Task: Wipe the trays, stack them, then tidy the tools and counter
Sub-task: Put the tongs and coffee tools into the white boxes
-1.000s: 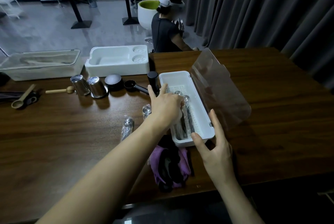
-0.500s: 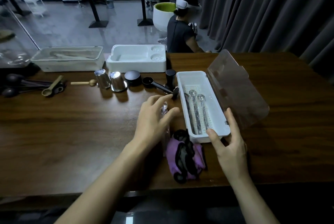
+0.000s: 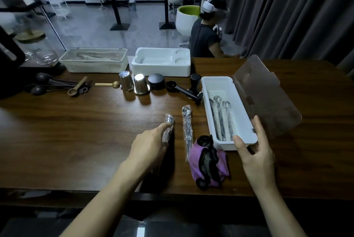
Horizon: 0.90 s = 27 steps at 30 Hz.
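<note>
My left hand (image 3: 150, 145) lies over the handle of a wrapped spoon (image 3: 169, 121) on the counter (image 3: 76, 137), index finger stretched toward its bowl. From my feed I cannot tell whether the fingers have closed round it. My right hand (image 3: 256, 154) grasps the near right corner of the white cutlery box (image 3: 224, 145), thumb on the near end wall and fingers up along the right side.

The box's clear lid (image 3: 266, 95) stands open, tilted away to the right. Inside I see three boxed spoons (image 3: 220, 114) lying lengthwise with their bowls at the far end. A second wrapped spoon (image 3: 186, 127) lies between the first one and the box, parallel to both and clear of my hand. A bunched purple cloth (image 3: 208, 162) sits against the box's near left corner, just beside that spoon's near end.

Further out a row runs across the counter: a black tamper (image 3: 195, 79), a black scoop (image 3: 172, 85), a black round cap (image 3: 156, 81), two upturned steel cups (image 3: 141, 83) and a wooden stick (image 3: 107, 84). A wooden scoop (image 3: 77, 88) and dark ladles (image 3: 41, 77) lie at far left.

At the far edge the white tray (image 3: 161, 62) and the covered tray (image 3: 93, 60) stand side by side, unstacked
</note>
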Tool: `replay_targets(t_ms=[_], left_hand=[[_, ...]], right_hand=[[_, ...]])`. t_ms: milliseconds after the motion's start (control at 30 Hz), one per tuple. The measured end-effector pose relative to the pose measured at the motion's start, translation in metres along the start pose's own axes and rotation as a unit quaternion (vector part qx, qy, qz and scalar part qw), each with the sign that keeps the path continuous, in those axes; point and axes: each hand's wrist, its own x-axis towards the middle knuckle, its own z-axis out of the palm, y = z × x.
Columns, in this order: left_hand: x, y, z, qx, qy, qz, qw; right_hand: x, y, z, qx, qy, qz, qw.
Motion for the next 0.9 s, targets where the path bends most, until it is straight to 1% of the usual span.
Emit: replay_targets(t_ms=[200, 267, 400, 500, 633, 733, 767, 800, 833, 867, 900], left_hand=[[0.002, -0.003, 0.003, -0.030, 0.029, 0.007, 0.999], [0.001, -0.002, 0.003, -0.012, 0.031, -0.003, 0.999], [0.006, 0.000, 0.002, 0.029, 0.009, -0.038, 0.999], [0.012, 0.002, -0.003, 0.049, -0.022, -0.059, 0.997], [0.015, 0.008, -0.008, 0.048, -0.068, -0.079, 0.993], [0.012, 0.006, -0.011, 0.027, -0.067, -0.072, 0.995], [0.011, 0.005, -0.013, 0.001, -0.062, -0.067, 0.996], [0.012, 0.003, -0.015, -0.057, -0.060, -0.060, 0.995], [0.014, 0.001, -0.017, -0.148, -0.064, -0.046, 0.986], [0.016, 0.001, -0.022, -0.254, -0.070, -0.031, 0.964], [0.017, 0.004, -0.027, -0.337, -0.081, -0.010, 0.938]], right_hand=[[0.000, 0.000, 0.000, 0.009, -0.002, 0.002, 1.000], [-0.001, -0.002, 0.001, -0.001, 0.000, -0.001, 1.000], [-0.004, -0.005, 0.006, -0.049, 0.012, -0.007, 0.999], [-0.011, -0.006, 0.016, -0.086, 0.026, -0.021, 0.996], [-0.019, -0.012, 0.030, -0.103, 0.025, -0.036, 0.994], [-0.020, -0.012, 0.032, -0.103, 0.033, -0.040, 0.993], [-0.020, -0.012, 0.032, -0.103, 0.035, -0.040, 0.993], [-0.021, -0.014, 0.031, -0.104, 0.035, -0.038, 0.993], [-0.021, -0.015, 0.031, -0.102, 0.033, -0.034, 0.994], [-0.021, -0.016, 0.032, -0.098, 0.030, -0.029, 0.994], [-0.022, -0.016, 0.032, -0.097, 0.029, -0.026, 0.994]])
